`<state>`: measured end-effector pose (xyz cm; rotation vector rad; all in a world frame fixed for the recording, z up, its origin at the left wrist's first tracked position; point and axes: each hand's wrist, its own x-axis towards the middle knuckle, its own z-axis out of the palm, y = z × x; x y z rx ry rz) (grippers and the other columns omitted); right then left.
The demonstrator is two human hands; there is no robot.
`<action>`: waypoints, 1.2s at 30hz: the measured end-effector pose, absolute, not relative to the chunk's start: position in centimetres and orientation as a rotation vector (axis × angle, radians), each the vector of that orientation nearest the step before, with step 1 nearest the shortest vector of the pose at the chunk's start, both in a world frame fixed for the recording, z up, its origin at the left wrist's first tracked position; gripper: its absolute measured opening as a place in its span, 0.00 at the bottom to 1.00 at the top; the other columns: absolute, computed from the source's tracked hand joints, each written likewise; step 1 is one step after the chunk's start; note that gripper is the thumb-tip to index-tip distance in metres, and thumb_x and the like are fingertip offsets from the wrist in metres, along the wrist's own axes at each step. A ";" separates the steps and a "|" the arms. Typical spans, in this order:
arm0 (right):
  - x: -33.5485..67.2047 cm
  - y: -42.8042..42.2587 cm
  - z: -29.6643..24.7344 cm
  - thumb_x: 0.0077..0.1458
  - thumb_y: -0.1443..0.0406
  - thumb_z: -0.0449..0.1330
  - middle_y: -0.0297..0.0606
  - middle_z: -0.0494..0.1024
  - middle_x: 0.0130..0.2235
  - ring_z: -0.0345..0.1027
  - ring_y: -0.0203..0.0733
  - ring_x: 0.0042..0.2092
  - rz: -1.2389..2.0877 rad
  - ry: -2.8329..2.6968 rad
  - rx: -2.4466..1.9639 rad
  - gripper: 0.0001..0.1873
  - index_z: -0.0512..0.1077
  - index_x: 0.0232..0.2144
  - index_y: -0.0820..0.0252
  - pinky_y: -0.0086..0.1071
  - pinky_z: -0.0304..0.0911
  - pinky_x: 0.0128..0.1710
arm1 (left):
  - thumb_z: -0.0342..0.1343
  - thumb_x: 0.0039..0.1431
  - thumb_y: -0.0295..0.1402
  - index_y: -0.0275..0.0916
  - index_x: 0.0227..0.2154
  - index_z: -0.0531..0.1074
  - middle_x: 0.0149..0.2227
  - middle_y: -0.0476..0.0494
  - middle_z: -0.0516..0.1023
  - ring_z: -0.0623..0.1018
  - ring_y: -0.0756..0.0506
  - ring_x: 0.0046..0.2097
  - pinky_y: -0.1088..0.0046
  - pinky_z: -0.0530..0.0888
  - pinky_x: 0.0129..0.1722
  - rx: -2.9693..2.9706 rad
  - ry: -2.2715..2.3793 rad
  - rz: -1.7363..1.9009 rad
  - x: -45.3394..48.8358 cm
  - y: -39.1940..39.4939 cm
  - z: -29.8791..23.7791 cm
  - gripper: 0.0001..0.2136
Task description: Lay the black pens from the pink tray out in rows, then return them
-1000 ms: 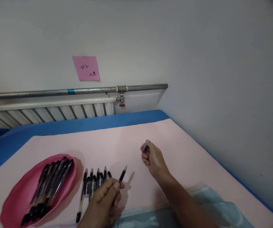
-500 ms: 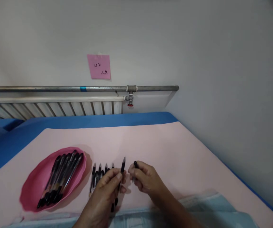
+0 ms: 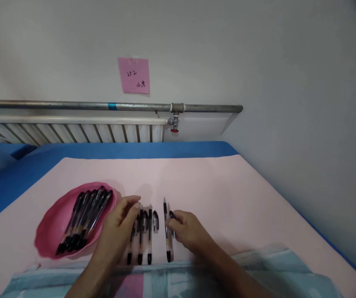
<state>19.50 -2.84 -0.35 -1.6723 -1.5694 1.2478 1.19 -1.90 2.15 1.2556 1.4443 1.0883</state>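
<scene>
Uncapped black pens lie side by side on the pink sheet, with loose black caps between them. Over the left end of this row is my left hand (image 3: 119,223), its fingers stretched and its thumb apart, holding nothing; it hides part of the row. Beside the thumb lie one pen (image 3: 140,238) and another pen (image 3: 149,236), and a cap (image 3: 156,221) sits right of them. Farther right, a separate uncapped pen (image 3: 166,231) points away from me. My right hand (image 3: 188,227) pinches a black pen cap (image 3: 172,215) just right of that pen.
A pink scalloped bowl (image 3: 44,242) with several capped pens (image 3: 84,219) stands on the left. The pink sheet (image 3: 221,194) covers a blue surface (image 3: 153,151). Behind are a radiator (image 3: 84,131), a metal pipe (image 3: 209,108) and a wall note (image 3: 134,75).
My left hand has let go of the uncapped pen, which now lies on the sheet, and has moved left and opened over the row. My right hand keeps its cap. The view has shifted slightly.
</scene>
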 end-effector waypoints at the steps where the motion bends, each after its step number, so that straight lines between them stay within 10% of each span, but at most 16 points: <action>1: 19.4 -2.7 -0.5 0.48 0.63 0.52 0.27 0.58 0.19 0.52 0.31 0.24 1.227 -1.614 -1.717 0.10 0.60 0.18 0.60 0.26 0.43 0.22 | 0.54 0.51 0.43 0.39 0.39 0.71 0.37 0.46 0.76 0.75 0.45 0.40 0.69 0.68 0.41 1.347 1.486 1.063 0.8 -1.7 2.1 0.16; 36: 18.4 -2.4 -0.9 0.49 0.66 0.53 0.31 0.65 0.20 0.54 0.31 0.23 0.924 -2.042 -1.706 0.08 0.67 0.21 0.61 0.26 0.42 0.22 | 0.51 0.53 0.26 0.43 0.41 0.74 0.43 0.41 0.74 0.70 0.41 0.45 0.59 0.66 0.47 2.391 1.450 0.575 2.2 -2.1 -0.7 0.13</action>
